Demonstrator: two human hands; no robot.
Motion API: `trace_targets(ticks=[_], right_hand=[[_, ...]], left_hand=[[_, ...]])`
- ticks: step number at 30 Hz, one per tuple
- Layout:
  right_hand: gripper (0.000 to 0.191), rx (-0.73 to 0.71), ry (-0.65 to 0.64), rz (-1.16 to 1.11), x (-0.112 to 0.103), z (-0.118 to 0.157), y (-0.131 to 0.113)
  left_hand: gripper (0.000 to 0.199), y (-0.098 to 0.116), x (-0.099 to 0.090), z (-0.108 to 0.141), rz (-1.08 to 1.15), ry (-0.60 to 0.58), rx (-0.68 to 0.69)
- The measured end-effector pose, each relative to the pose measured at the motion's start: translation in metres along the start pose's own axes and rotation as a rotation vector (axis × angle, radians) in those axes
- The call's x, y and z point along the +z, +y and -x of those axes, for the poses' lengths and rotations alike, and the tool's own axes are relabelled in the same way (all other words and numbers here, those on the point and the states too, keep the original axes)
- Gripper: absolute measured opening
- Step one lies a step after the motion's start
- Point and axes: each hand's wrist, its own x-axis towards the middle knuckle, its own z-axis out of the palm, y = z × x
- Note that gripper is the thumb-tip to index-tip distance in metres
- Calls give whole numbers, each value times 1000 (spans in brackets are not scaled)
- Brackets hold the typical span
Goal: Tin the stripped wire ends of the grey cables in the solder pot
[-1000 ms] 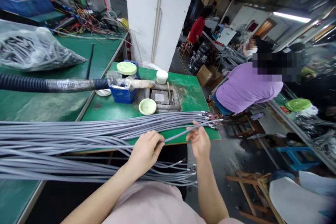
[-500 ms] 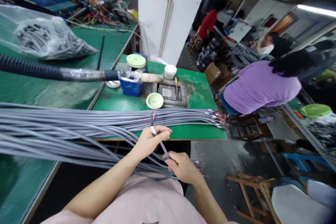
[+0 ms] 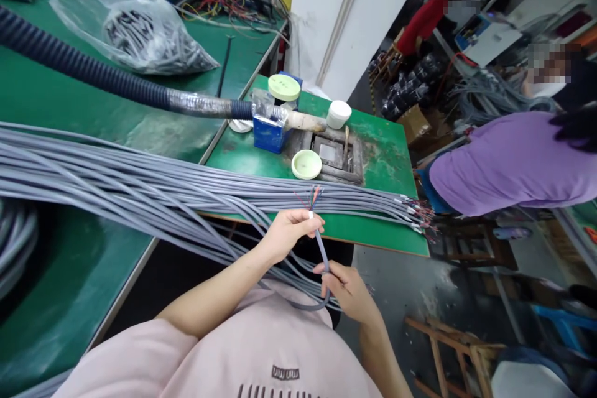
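Note:
A single grey cable stands up between my two hands, its stripped end fanning out into thin coloured wires. My left hand pinches it just below those wires, at a white band. Lower down, my right hand has its fingers closed round the same cable, which bends away toward my body. Behind them, a thick bundle of grey cables lies across the benches, its wire ends gathered at the right edge. More grey cables hang beneath my left forearm.
A soldering pot is set in the green bench, with a pale green dish, a white tub and a blue box around it. A black hose crosses from the left. A co-worker in purple sits at right.
The view has shifted, so bench and hands appear farther right. Both hands keep hold of the same cable; its wire end still points up.

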Motion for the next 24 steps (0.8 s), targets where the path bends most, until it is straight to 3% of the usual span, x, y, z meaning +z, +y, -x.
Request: trace_targets(ticks=[3,5,10,14,20,24], right_hand=[[33,10,72,-125,4,-7,-3],[36,9,152,-175,6,-13,-5],[34,6,289,-153,10,-20,-8],[31,8,280,-122,11,-21,-9],[29,8,274,-79,14,-22,-11],[30,2,285,-94,14,-20,-10]], left_hand=[[30,-5,10,4,-10,-97,-60],[33,-7,14,6,-8,-91,-46],[24,-3,10,8,-234,188,279],[15,8,8,7,-486,227,469],[17,20,14,-2,-605,237,478],[11,18,15,-1,-553,246,480]])
